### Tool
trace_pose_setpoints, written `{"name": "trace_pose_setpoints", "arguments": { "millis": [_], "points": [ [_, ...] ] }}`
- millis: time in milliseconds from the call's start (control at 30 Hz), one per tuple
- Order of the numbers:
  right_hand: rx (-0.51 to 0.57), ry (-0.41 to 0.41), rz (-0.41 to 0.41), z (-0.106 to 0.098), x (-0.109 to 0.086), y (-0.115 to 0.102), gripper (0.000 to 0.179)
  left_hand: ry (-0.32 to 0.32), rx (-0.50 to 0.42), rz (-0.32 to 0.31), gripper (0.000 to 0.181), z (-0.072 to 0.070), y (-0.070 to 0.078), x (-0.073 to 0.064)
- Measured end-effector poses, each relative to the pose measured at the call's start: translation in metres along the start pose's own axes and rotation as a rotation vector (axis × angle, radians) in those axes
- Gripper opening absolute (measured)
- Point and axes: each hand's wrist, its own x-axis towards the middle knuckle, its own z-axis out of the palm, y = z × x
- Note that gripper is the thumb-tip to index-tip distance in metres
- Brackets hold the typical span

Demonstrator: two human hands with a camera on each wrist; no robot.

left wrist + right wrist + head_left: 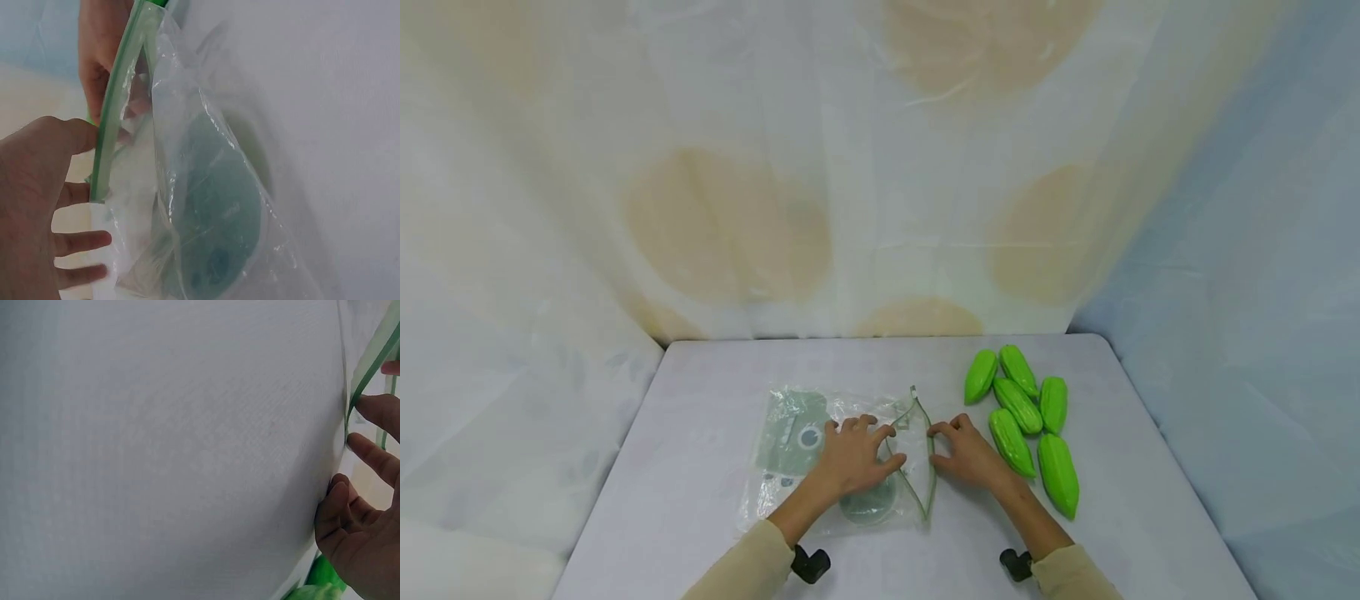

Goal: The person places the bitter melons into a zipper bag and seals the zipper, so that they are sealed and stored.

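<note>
A clear plastic zip bag (790, 433) with a pale green print lies flat on the table, its mouth towards the right. Green zip strips (111, 119) edge the mouth, which is spread into a pointed oval. My left hand (855, 460) pinches the near-left strip between thumb and index finger, the other fingers spread over the bag. On the opposite strip (369, 376), the thumb and index finger of my right hand (972, 455) pinch the edge. Inside the mouth I see no contents. Several bright green ridged vegetables (1017, 406) lie just right of my right hand.
The white table (700, 433) has rounded far corners. Pale plastic sheeting with tan circles (730, 225) hangs behind it, and more sheeting flanks both sides. A black wrist camera (810, 565) sits at the left cuff, another (1016, 565) at the right.
</note>
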Motion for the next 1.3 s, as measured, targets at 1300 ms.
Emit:
{"name": "trace_pose_setpoints", "arguments": {
  "millis": [1300],
  "points": [
    [0.042, 0.001, 0.008, 0.001, -0.006, -0.004, 0.054, 0.010, -0.111, 0.010, 0.052, 0.005, -0.013, 0.000]
  ]
}}
